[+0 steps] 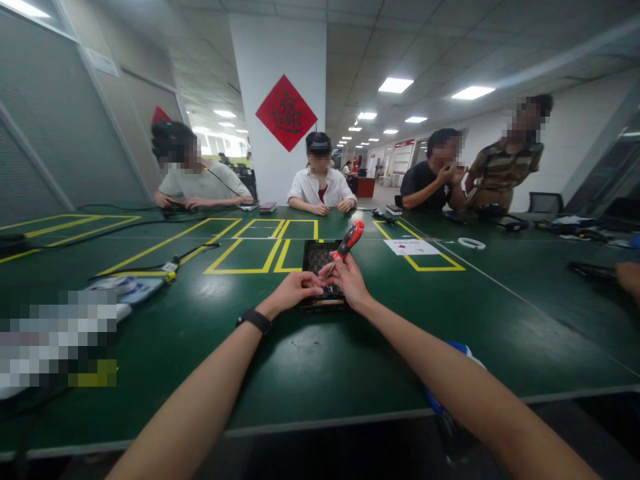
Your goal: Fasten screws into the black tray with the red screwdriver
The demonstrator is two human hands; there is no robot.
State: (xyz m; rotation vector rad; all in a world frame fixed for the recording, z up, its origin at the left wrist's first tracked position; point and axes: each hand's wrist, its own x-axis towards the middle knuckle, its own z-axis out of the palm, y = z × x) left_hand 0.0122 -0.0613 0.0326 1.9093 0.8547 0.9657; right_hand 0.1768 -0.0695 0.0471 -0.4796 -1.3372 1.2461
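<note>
A black open case (314, 253) lies on the green table in front of me, with a textured inside and small parts that I cannot make out. My right hand (353, 283) is closed around the lower part of a screwdriver (351, 239). Its red and black handle tilts up and to the right, and the metal shaft points down into the case. At the case's left side, my left hand (296, 292) has its fingertips pinched together close to the screwdriver's tip. Whatever lies between those fingertips is hidden.
Yellow tape (240, 271) marks rectangles on the green table (310, 373). A white paper (411, 247) and a white ring (471, 244) lie to the right. Cables and a blue-white pouch (127, 288) are at the left. Several people are across the table.
</note>
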